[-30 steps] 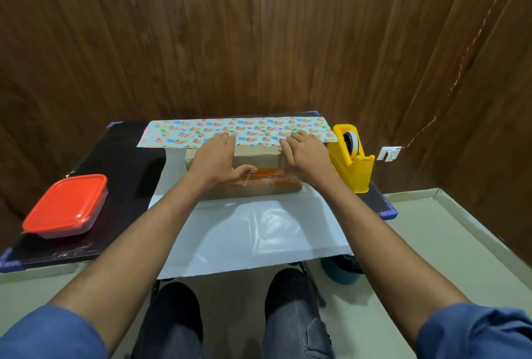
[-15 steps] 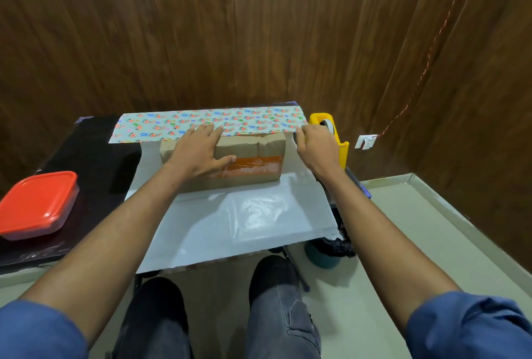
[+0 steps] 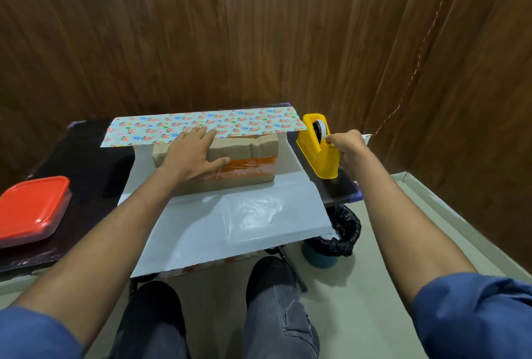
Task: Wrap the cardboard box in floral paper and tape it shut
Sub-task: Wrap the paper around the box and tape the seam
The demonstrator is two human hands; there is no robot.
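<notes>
A cardboard box (image 3: 247, 154) with an orange taped band lies on the white underside of the wrapping paper (image 3: 230, 220). The far edge of the floral paper (image 3: 244, 124) is folded over the box top, printed side up. My left hand (image 3: 193, 157) lies flat on the box, fingers straight, pressing the folded paper down. My right hand (image 3: 347, 144) is at the yellow tape dispenser (image 3: 318, 148) to the right of the box, fingers pinching at the tape end by the roll.
A red-lidded plastic container (image 3: 31, 209) sits at the left on the black table (image 3: 86, 163). A bin with a black bag (image 3: 335, 232) stands on the floor under the table's right edge. Wooden walls close in behind and right.
My right hand left the box top and moved right to the tape dispenser, where it now pinches at the tape. My left hand stayed pressing the paper on the box.
</notes>
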